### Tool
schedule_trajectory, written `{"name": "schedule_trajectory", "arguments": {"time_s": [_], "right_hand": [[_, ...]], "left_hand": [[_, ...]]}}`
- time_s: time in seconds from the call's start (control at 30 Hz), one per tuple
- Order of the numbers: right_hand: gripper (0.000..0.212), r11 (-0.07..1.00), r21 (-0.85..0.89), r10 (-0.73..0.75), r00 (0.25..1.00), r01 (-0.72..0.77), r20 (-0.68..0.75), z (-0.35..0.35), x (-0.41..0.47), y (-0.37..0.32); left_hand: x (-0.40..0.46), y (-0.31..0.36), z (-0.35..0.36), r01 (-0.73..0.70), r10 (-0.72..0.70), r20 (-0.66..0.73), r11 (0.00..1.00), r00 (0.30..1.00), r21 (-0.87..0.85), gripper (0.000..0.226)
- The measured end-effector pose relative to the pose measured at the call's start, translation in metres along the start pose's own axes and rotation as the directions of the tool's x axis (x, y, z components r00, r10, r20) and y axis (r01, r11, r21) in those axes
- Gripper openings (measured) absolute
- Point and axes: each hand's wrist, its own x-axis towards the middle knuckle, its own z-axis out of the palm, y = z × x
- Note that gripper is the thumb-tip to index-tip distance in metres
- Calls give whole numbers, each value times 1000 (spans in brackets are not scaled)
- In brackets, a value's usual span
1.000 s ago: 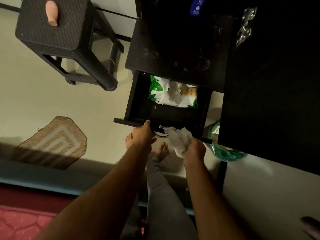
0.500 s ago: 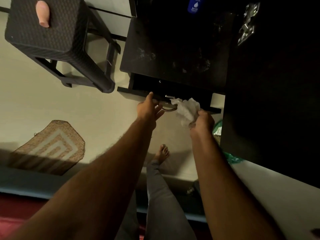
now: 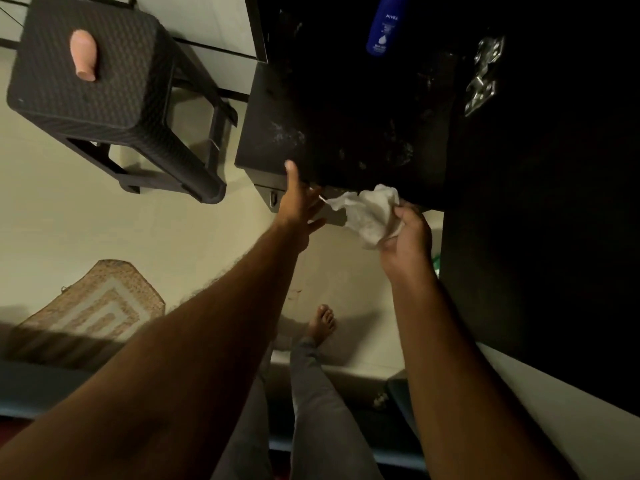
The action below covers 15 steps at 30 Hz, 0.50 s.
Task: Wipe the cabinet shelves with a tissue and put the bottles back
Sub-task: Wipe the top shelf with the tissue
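Right hand [image 3: 407, 237] grips crumpled tissue [image 3: 370, 213] at shelf [image 3: 346, 109] front edge, ready for wiping; left hand [image 3: 299, 206], fingers straight, presses drawer [image 3: 273, 197] at nine o'clock; blue bottle [image 3: 382, 26] at twelve.

The drawer [image 3: 304, 199] you had pulled open is now pushed in under the shelf [image 3: 346, 133], and the green-and-white packet inside has gone from sight. Your left hand [image 3: 298, 206] has straightened against the drawer front, apparently pressing it; your right hand [image 3: 405, 237] has carried the tissue [image 3: 370, 213] up to the shelf edge.
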Motion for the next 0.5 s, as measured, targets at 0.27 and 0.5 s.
{"name": "schedule_trajectory", "arguments": {"time_s": [0.27, 0.5], "right_hand": [[23, 944, -19, -304, 894, 328, 329, 44, -76, -96], [13, 782, 34, -557, 674, 622, 486, 89, -184, -236]], "left_hand": [[-83, 86, 30, -80, -15, 348, 963, 938, 258, 96], [-199, 222, 69, -619, 506, 487, 780, 712, 95, 30]]}}
